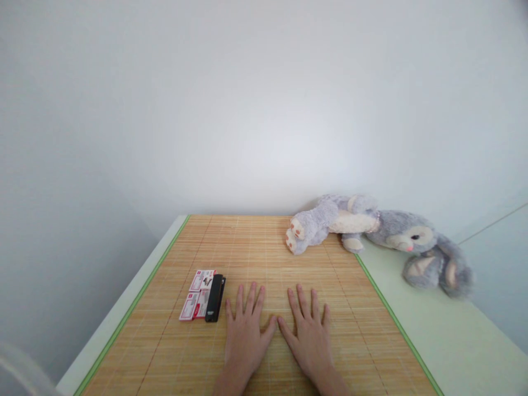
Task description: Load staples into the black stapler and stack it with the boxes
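My left hand (246, 333) lies flat, palm down, with its fingers spread on the bamboo mat (256, 247). Beside it on the right, my right hand (308, 335) rests the same way, fingers apart, and the two thumbs nearly meet. Neither hand holds anything. Just left of my left hand is a black stapler (215, 298), lying lengthwise away from me. Small red-and-white boxes (190, 306) sit against the stapler's left side, one with a stapler picture on it.
A grey plush rabbit (355, 221) lies on its side at the back right, its feet on the mat and its head over the pale tabletop (462, 335). A white wall (264, 110) rises behind the table. Something pale and blurred shows at the lower left corner.
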Demonstrator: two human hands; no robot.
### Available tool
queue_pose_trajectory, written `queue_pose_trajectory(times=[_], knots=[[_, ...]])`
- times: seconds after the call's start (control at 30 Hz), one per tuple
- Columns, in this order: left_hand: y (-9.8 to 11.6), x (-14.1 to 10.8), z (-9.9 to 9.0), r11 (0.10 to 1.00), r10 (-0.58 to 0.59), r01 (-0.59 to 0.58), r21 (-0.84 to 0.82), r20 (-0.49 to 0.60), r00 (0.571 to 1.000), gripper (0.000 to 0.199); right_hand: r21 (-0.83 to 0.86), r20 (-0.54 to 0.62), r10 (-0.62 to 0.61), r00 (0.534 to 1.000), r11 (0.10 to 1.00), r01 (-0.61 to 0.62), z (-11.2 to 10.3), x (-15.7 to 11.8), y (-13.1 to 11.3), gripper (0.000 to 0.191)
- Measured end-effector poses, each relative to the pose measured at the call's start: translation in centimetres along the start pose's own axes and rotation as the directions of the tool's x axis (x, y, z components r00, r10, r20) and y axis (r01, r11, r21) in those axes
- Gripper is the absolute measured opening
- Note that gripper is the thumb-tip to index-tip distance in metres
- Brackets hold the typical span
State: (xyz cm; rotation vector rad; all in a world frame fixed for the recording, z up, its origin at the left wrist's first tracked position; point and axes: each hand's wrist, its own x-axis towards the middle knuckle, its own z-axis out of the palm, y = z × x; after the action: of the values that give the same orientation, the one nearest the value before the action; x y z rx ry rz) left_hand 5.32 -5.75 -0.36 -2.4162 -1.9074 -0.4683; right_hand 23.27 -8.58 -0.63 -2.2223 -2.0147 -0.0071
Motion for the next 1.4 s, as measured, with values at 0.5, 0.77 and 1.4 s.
queue_pose_trajectory(times=[0.5,0.77,1.4], knots=[[-0.05,0.04,0.02,1.000,-0.003,0.003,-0.012,0.012,1.000,0.074,-0.012,0.020,0.010,1.000,1.000,-0.010,-0.10,-0.02,-0.12,0.077],[0.12,0.03,-0.07,1.000,-0.015,0.016,-0.023,0.014,1.000,0.074,-0.002,0.026,-0.009,1.000,1.000,0.009,-0.39,-0.05,-0.12,0.077],[0.14,-0.01,0.17,1.000,-0.003,0.003,0.003,0.026,1.000,0.072,0.017,0.046,-0.040,0.998,0.999,0.039,-0.68,-0.08,-0.05,0.071]])
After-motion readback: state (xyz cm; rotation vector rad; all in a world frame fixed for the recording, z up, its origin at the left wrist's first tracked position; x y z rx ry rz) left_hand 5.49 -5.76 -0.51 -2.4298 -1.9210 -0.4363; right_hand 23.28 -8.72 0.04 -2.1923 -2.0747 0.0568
